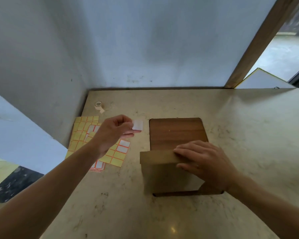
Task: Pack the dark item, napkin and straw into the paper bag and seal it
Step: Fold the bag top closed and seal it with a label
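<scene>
A brown paper bag (164, 175) stands on a wooden board (176, 133) with its top folded over. My right hand (204, 157) lies flat on the folded flap, fingers straight, pressing it down. Left of the board, my left hand (114, 130) is raised above the counter and pinches a small white sticker label (138, 125) between thumb and fingertips. The dark item, napkin and straw are not visible; the bag's inside is hidden.
Yellow label sheets with orange borders (86, 133) lie spread at the counter's left side, under my left arm. A small tape roll (98, 105) sits near the back left corner. Walls close the back and left; the counter (248, 135) extends right.
</scene>
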Demonstrator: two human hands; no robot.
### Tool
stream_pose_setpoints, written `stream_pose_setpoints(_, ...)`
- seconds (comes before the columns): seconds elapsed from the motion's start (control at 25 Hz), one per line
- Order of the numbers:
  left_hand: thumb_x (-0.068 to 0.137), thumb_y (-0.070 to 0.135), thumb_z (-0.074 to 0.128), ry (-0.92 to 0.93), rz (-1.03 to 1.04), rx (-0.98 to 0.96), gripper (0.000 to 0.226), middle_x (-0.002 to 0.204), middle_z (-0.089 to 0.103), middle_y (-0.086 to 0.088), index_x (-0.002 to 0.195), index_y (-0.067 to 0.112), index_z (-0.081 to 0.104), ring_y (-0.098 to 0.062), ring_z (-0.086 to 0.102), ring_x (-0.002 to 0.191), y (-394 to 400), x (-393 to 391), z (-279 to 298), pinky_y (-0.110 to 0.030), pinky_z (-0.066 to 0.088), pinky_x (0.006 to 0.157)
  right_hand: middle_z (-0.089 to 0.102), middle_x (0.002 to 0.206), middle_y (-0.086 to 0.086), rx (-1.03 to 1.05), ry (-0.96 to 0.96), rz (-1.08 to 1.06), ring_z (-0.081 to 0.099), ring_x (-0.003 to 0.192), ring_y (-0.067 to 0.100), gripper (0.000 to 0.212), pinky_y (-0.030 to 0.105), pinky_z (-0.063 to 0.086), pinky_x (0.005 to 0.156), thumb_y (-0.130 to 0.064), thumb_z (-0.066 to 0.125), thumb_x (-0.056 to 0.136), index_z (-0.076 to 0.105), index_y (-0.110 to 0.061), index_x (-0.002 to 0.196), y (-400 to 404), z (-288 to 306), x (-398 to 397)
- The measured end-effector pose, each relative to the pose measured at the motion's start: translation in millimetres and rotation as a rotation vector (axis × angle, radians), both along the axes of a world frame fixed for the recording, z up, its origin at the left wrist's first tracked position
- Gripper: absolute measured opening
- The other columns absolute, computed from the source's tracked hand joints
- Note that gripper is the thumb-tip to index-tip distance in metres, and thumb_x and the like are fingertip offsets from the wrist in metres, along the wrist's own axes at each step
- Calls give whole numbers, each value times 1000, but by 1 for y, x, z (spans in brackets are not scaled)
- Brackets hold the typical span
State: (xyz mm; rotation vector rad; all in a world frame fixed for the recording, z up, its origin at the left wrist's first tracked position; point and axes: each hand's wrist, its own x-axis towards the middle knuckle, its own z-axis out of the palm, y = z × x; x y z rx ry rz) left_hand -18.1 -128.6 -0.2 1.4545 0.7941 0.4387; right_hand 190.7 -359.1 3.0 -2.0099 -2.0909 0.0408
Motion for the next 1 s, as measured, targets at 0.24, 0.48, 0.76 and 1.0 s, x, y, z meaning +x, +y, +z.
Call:
stream_pose_setpoints(0.24,89,10,62,107,-95,48,18,83,73,1,74,18,68,-21,72,91,-26,36,12,-29,58,80,72,108,0,148,-5,55,68,86,16,28,31,55,66,-32,56,92,71,-17,111,-21,-29,12)
stream_pose_setpoints(0.48,87,12,64,294,-293,357,12,79,66,8,79,20,67,0,64,75,-51,58,12,-15,52,65,72,91,-1,157,23,85,64,68,13,21,22,43,57,-24,55,92,71,-20,105,-33,-37,5)
stream_pose_setpoints(0.76,92,31,58,439,-669,993,14,90,72,7,101,23,65,-9,64,71,-79,65,3,-28,55,65,72,92,0,153,62,118,68,77,18,21,34,53,60,-20,53,93,70,-19,104,-42,-41,-5)
stream_pose_setpoints(1.0,97,34,37,452,-988,1327,26,81,63,2,99,17,57,-21,60,61,-89,67,11,-37,54,59,73,90,1,149,67,93,67,73,19,22,31,49,57,-20,52,92,72,-17,100,-44,-38,-8)
